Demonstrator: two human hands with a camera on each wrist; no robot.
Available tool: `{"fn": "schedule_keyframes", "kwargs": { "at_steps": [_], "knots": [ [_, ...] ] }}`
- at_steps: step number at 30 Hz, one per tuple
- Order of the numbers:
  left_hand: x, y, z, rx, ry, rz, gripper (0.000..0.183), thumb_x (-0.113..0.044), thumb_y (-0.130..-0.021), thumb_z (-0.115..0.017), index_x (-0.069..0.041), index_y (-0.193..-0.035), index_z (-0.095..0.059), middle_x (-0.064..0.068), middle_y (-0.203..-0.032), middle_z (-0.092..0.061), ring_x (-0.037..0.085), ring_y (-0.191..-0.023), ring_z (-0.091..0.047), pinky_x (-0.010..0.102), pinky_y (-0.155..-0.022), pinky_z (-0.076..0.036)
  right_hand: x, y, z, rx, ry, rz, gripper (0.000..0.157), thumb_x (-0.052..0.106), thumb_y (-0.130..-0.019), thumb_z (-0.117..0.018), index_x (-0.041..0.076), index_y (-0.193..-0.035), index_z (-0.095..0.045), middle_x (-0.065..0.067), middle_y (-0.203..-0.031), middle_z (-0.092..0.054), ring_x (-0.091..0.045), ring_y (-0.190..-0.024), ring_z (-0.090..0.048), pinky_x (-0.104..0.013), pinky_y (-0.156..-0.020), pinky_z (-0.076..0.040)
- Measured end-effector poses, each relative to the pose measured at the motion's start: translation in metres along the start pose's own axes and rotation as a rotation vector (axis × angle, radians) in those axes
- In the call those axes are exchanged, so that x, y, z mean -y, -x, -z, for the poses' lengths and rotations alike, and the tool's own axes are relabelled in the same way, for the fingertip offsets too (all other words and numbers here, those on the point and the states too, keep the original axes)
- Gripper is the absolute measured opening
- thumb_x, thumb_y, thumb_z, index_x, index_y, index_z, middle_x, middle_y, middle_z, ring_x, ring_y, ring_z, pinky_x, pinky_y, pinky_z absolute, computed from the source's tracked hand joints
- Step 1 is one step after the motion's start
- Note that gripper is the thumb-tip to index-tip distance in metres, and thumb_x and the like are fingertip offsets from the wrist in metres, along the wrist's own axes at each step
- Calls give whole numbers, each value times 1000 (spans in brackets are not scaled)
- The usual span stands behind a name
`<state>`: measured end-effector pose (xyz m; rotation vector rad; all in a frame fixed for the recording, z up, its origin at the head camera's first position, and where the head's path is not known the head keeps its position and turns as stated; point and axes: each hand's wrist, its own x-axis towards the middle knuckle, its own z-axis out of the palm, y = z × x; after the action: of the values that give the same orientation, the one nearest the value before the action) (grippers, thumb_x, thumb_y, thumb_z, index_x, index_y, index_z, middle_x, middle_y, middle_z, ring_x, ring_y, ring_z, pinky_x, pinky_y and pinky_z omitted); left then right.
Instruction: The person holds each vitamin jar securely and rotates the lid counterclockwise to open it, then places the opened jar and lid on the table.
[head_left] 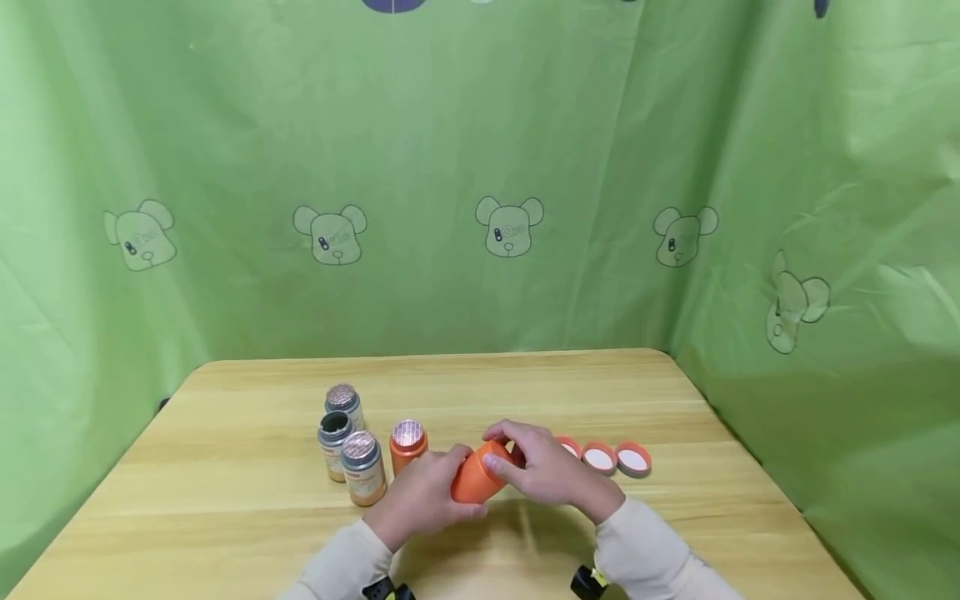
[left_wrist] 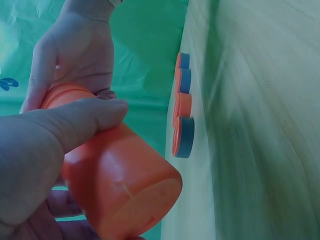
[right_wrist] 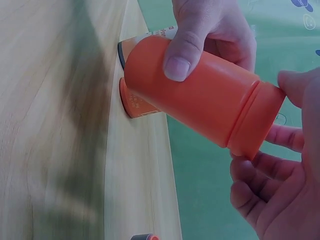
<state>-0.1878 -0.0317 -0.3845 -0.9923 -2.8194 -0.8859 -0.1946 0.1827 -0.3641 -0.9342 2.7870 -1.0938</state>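
Observation:
An orange plastic bottle (head_left: 474,481) is held tilted above the table, between both hands. My left hand (head_left: 427,497) grips its body, with the thumb lying along the side in the left wrist view. My right hand (head_left: 546,467) pinches the orange cap (right_wrist: 256,121) with thumb and fingers; the cap sits on the bottle's neck. Just left of the hands stands another orange bottle (head_left: 407,440), capless, a foil seal over its mouth. Beside it are two grey bottles with foil seals (head_left: 364,473) (head_left: 342,397) and one grey bottle with a dark open mouth (head_left: 334,442).
Several removed caps lie in a row right of my right hand, white liners upward, among them a grey-sided cap (head_left: 633,460) and its neighbour cap (head_left: 599,458). The wooden table (head_left: 247,433) is enclosed by a green curtain (head_left: 420,292) behind and at the sides.

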Motion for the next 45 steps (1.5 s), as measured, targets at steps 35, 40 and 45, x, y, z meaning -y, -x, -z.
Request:
{"fn": "schedule_keyframes", "kwargs": {
  "at_steps": [35,40,45],
  "knots": [
    [0,1,4,11,0,17,55,-38,-75,-83,-7,-114,-58,-3,-81,-61,7,-63,-53,24,-58,-46,9,-1,1,-8,86,19,37,37,-96,-58,11,-121,-57,8,-93,-56,-11,-75,-53,-27,-65,-47],
    [1,1,3,5,4,15,54,-35,-75,-83,-7,-113,-58,-3,-79,-61,8,-62,-53,25,-57,-46,7,1,2,-9,42,62,36,31,-94,-61,10,-123,-56,7,-97,-56,-19,-79,-54,-32,-65,-49],
    [1,1,2,12,8,22,55,-36,-75,-83,-7,-114,-58,-3,-79,-61,7,-62,-53,25,-58,-46,5,2,4,-13,51,80,39,32,-94,-61,9,-124,-55,4,-104,-56,-16,-85,-54,-34,-68,-50]
  ]
}}
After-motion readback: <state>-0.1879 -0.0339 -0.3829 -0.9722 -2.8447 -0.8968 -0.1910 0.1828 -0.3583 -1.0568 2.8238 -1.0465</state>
